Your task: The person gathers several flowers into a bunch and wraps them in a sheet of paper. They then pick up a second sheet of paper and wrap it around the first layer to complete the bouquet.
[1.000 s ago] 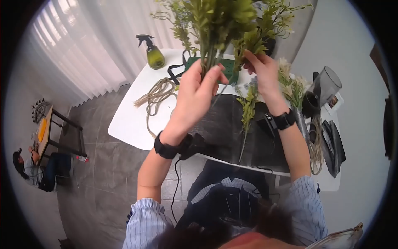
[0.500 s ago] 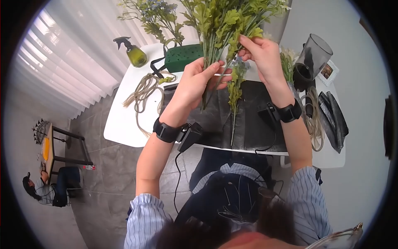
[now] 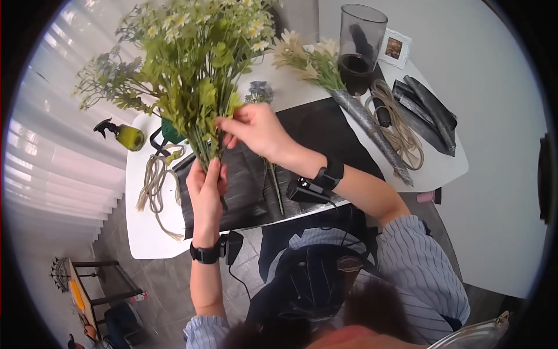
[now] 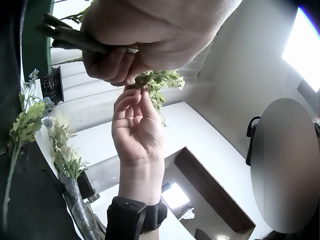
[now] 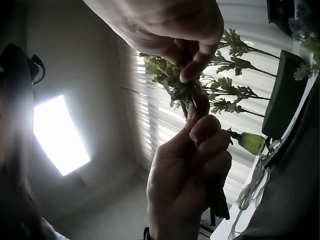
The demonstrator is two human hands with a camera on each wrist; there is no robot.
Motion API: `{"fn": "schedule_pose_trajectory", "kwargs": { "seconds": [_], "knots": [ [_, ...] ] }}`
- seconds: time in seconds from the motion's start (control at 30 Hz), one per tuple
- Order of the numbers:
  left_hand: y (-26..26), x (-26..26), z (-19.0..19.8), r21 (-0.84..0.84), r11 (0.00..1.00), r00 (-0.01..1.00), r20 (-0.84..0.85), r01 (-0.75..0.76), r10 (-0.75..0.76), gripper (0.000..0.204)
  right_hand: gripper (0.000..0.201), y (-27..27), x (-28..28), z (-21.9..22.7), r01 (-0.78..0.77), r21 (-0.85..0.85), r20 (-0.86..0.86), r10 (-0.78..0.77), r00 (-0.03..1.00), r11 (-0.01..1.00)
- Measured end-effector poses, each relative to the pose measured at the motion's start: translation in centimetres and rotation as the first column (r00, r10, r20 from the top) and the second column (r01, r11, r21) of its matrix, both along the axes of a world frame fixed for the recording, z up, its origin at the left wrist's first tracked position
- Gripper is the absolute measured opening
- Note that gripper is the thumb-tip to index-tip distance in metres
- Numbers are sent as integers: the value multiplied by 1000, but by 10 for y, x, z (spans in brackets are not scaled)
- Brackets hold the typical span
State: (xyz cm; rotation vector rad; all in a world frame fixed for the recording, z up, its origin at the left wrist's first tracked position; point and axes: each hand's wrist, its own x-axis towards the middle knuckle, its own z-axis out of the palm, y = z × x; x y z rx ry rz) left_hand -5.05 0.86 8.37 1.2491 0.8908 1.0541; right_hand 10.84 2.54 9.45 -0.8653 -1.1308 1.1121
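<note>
A bouquet of white daisies and green leaves [image 3: 197,87] is held upright over the table's left part. My left hand [image 3: 206,195] grips its stems low down; in the right wrist view the left hand [image 5: 187,170] has its fingers curled round them, stem ends sticking out below. My right hand [image 3: 261,134] pinches at leaves or a stem on the bouquet's right side, just above the left hand. In the left wrist view the right hand's [image 4: 137,127] thumb and fingertips meet at the greenery. A single blue-flowered stem [image 3: 273,180] lies on black wrapping sheet [image 3: 325,131].
A spray bottle [image 3: 129,137], a green box [image 3: 172,131] and twine [image 3: 154,186] are at the left. At the right are a wrapped pale bunch [image 3: 372,131], a glass vase [image 3: 361,35], a framed picture [image 3: 394,47], more twine [image 3: 407,142] and dark rolls [image 3: 433,110].
The head view has turned toward the right side of the table. Both hands and the bouquet now appear further left and lower in it, the left still gripping the stems, the right at the leaves.
</note>
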Motion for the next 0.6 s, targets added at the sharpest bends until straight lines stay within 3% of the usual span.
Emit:
{"fn": "schedule_pose_trajectory", "kwargs": {
  "seconds": [0.13,0.27,0.3,0.33,0.37,0.43,0.47,0.5,0.53,0.6],
  "knots": [
    [-9,-1,-13,-1,1000,999,43,-1,1,12,20,-13,1,-7,-85,0,-45,85,995,996],
    [-15,-5,-17,34,997,992,113,-63,58,11,25,-29,18,-13,-25,-72,83,31,996,997],
    [-16,-8,-17,34,997,990,124,-74,69,12,24,-30,31,-14,65,-103,232,-40,972,993],
    [-17,-11,-17,31,996,988,134,-86,81,13,22,-27,47,-20,179,-93,440,-121,890,979],
    [-18,-14,-16,28,995,985,145,-99,94,14,19,-20,63,-36,318,140,504,-344,792,938],
    [-20,-17,-14,28,995,983,159,-100,94,17,17,-14,100,-42,450,295,733,-502,459,843],
    [-20,-17,-14,24,995,982,166,-97,92,17,17,-9,121,-50,453,429,816,-550,176,781],
    [-20,-18,-14,20,995,981,173,-95,90,17,16,-14,129,-39,420,485,868,-479,-127,767],
    [-20,-18,-15,15,995,980,178,-96,91,17,20,-6,143,-50,546,427,896,-420,-147,720],
    [-21,-19,-16,6,996,979,185,-91,88,18,30,4,166,-67,623,304,953,-232,-196,721]
  ]
}}
